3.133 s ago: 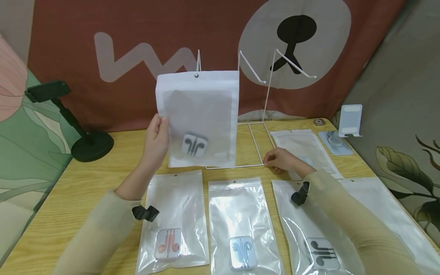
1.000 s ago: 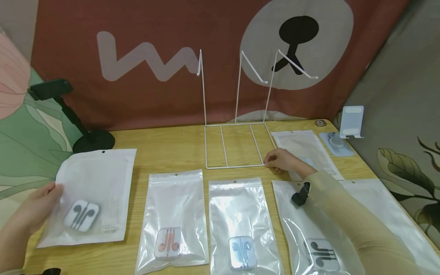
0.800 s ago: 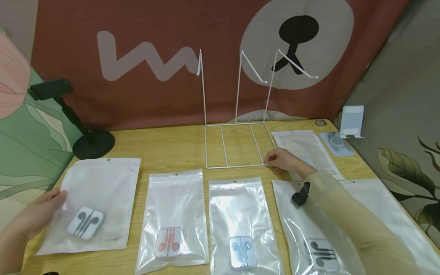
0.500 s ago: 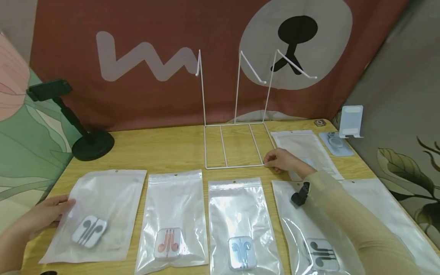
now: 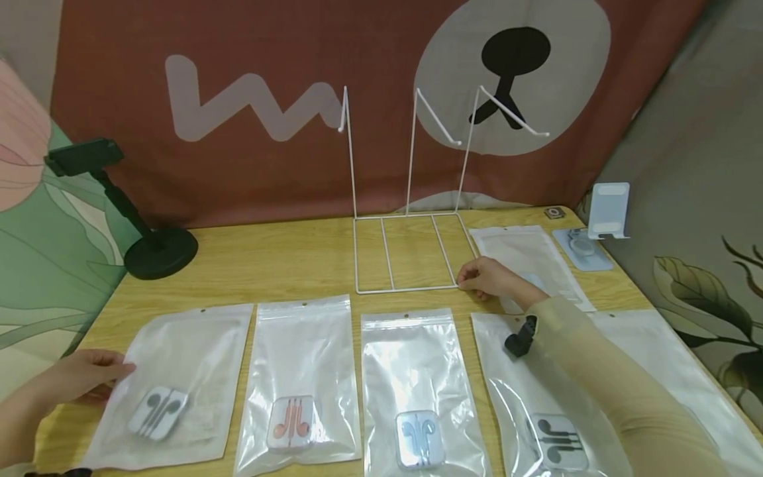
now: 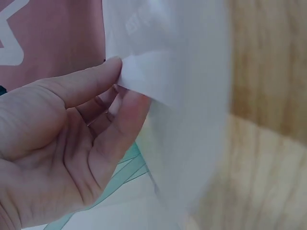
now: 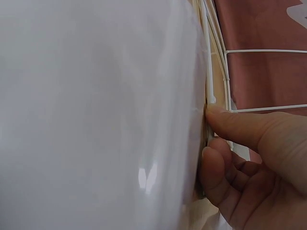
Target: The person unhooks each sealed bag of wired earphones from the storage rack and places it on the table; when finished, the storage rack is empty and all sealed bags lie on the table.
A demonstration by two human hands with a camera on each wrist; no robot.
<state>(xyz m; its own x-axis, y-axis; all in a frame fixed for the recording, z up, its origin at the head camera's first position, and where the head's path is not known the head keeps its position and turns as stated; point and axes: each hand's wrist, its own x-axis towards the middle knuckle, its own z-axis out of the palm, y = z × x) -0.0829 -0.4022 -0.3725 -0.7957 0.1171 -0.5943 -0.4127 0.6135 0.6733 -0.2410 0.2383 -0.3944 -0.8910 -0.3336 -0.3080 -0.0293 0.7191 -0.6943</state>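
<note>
My left hand point(image 5: 83, 379) pinches the left edge of a frosted zip bag point(image 5: 185, 351) at the table's left front. Inside that bag lies a white square earphone case point(image 5: 158, 413) with dark earphones drawn on it. In the left wrist view, thumb and forefinger of the left hand point(image 6: 81, 120) grip the bag's edge point(image 6: 148, 72). My right hand point(image 5: 490, 278) pinches the front right corner of a white wire display rack point(image 5: 390, 255), whose three hooks stand bare. The right wrist view shows the right hand point(image 7: 259, 158) with thumb and finger at the white wire point(image 7: 209, 72).
Along the front lie bags with a pink earphone case point(image 5: 291, 422), a blue one point(image 5: 420, 438) and a dark-printed one point(image 5: 560, 441). Another bag point(image 5: 524, 248) lies right of the rack. A black stand point(image 5: 159, 253) is back left, a light blue phone stand point(image 5: 607, 209) back right.
My left hand has brought the frosted bag from the rack's left hook down to the left front of the table, beside the pink earphone bag. The right hand has stayed on the rack corner.
</note>
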